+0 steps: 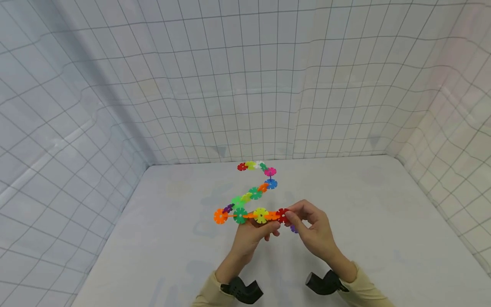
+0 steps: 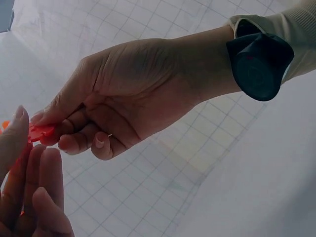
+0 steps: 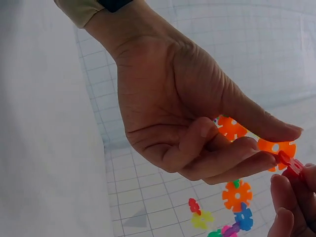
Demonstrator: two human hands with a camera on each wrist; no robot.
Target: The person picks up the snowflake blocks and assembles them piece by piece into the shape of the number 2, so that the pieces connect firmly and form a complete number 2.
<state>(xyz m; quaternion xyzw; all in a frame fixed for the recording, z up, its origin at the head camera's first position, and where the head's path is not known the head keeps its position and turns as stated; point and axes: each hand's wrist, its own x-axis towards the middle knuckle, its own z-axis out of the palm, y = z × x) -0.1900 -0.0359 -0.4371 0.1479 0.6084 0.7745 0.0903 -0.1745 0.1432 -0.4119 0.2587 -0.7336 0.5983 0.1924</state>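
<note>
Head view: my left hand holds the near end of a snowflake-disc chain from below, thumb and fingers curled round the orange pieces. My right hand pinches the red disc at the chain's 3 o'clock end, just beside the left grip. From there the chain runs to 9 o'clock, doubles back and snakes toward 12 o'clock across the white tabletop. A small purple piece shows just under my right fingers; whether it lies on the tabletop I cannot tell.

Left wrist view: my right hand is narrowed on the red disc, thumb on top, forefinger beneath. My left fingers sit at 7 o'clock of it, touching.

Right wrist view: my left hand is curled round an orange disc; the red disc is at its 4 o'clock, edge-on. More of the chain hangs below.

Handling, as I judge it: thin hard plastic, very light, slotted joints that flex and may pop apart. Best held flat on a disc's faces, close to the joint, with the long tail supported.
</note>
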